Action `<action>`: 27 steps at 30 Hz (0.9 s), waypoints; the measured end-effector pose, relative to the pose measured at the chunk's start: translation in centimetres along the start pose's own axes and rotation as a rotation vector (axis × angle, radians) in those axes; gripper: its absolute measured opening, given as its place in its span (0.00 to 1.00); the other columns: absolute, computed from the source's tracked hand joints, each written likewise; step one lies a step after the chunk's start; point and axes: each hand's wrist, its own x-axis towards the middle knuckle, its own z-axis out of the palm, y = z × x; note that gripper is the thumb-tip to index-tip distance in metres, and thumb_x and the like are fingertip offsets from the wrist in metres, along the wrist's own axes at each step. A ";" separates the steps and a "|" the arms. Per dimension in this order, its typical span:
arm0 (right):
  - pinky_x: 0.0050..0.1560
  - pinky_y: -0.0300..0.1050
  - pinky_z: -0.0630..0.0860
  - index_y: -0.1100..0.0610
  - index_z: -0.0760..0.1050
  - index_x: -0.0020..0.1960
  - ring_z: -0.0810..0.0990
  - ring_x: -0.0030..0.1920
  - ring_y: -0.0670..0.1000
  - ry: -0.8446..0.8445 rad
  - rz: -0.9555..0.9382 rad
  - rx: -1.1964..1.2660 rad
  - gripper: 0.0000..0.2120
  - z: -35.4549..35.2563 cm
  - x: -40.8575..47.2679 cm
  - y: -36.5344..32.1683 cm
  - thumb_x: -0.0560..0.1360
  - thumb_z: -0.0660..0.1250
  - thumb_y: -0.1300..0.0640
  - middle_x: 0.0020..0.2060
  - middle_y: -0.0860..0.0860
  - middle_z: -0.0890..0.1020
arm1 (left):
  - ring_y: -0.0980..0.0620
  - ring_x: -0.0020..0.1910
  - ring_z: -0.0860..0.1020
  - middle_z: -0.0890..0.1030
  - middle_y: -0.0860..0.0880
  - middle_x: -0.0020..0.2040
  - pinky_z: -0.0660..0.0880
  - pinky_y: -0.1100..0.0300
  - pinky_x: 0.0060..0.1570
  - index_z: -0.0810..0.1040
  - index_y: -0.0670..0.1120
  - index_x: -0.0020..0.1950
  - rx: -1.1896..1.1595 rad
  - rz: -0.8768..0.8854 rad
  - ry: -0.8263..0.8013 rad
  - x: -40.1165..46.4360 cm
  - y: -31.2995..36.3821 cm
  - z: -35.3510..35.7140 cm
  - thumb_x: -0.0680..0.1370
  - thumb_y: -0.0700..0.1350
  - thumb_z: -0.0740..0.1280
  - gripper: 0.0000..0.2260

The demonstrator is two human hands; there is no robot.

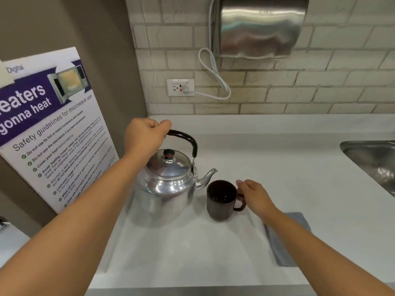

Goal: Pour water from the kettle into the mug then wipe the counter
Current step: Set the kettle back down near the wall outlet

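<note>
A shiny metal kettle (164, 189) with a black arched handle stands on the white counter (277, 167), its spout pointing right toward the mug. My left hand (145, 137) is closed around the top of the kettle's handle. Just right of the spout stands a dark brown mug (221, 200), upright, with its handle to the right. My right hand (254, 194) has its fingers at the mug's handle. A folded grey cloth (284, 244) lies flat on the counter to the right of the mug, partly hidden under my right forearm.
A steel sink (372, 161) is set into the counter at the far right. A microwave safety poster (49, 124) leans against the left wall. On the tiled back wall are a socket (180, 87) with a white cable and a steel hand dryer (259, 26).
</note>
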 end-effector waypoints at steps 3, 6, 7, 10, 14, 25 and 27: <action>0.43 0.47 0.72 0.59 0.74 0.36 0.76 0.37 0.53 0.071 -0.049 0.061 0.14 -0.7 1.3 -3.0 0.77 0.61 0.53 0.32 0.52 0.79 | 0.56 0.15 0.60 0.60 0.55 0.13 0.60 0.65 0.22 0.77 0.35 0.31 -0.073 -0.051 0.031 0.9 -0.6 -0.2 0.68 0.47 0.66 0.15; 0.46 0.49 0.73 0.59 0.76 0.40 0.77 0.39 0.52 0.036 -0.175 0.106 0.11 -0.3 2.8 -8.1 0.76 0.62 0.53 0.36 0.52 0.79 | 0.57 0.14 0.60 0.60 0.55 0.13 0.58 0.69 0.17 0.75 0.40 0.26 -0.142 -0.070 0.049 2.1 -1.2 0.2 0.69 0.46 0.67 0.13; 0.47 0.48 0.74 0.59 0.77 0.43 0.78 0.41 0.52 0.008 -0.231 0.107 0.10 0.1 3.3 -9.9 0.76 0.62 0.52 0.38 0.52 0.80 | 0.57 0.14 0.61 0.61 0.55 0.12 0.57 0.70 0.16 0.75 0.41 0.26 -0.158 -0.068 0.047 2.5 -1.5 0.5 0.70 0.45 0.67 0.14; 0.49 0.40 0.73 0.55 0.78 0.52 0.79 0.47 0.48 -0.068 -0.382 0.066 0.11 2.1 5.0 -14.6 0.76 0.63 0.49 0.47 0.49 0.80 | 0.58 0.15 0.61 0.61 0.56 0.13 0.58 0.72 0.17 0.74 0.41 0.26 -0.196 -0.070 0.030 3.9 -2.4 1.8 0.70 0.44 0.67 0.14; 0.43 0.29 0.72 0.54 0.73 0.62 0.77 0.47 0.43 -0.200 -0.504 -0.092 0.17 5.0 7.6 -17.2 0.76 0.65 0.49 0.56 0.49 0.78 | 0.58 0.17 0.61 0.62 0.55 0.15 0.59 0.69 0.17 0.78 0.37 0.31 -0.215 -0.129 0.031 6.1 -4.1 3.9 0.70 0.46 0.67 0.13; 0.54 0.38 0.71 0.58 0.75 0.60 0.77 0.52 0.51 -0.092 -0.596 -0.277 0.12 9.4 14.5 -14.8 0.77 0.63 0.60 0.56 0.55 0.79 | 0.55 0.22 0.59 0.60 0.53 0.18 0.59 0.62 0.22 0.73 0.38 0.26 -0.179 -0.164 0.006 11.0 -8.7 9.0 0.67 0.49 0.67 0.16; 0.54 0.38 0.71 0.58 0.76 0.60 0.78 0.52 0.52 -0.084 -0.598 -0.280 0.12 9.9 15.3 -14.5 0.77 0.63 0.60 0.56 0.55 0.79 | 0.53 0.24 0.60 0.60 0.52 0.19 0.60 0.61 0.26 0.73 0.35 0.28 -0.185 -0.175 0.002 11.6 -9.3 9.4 0.66 0.49 0.66 0.17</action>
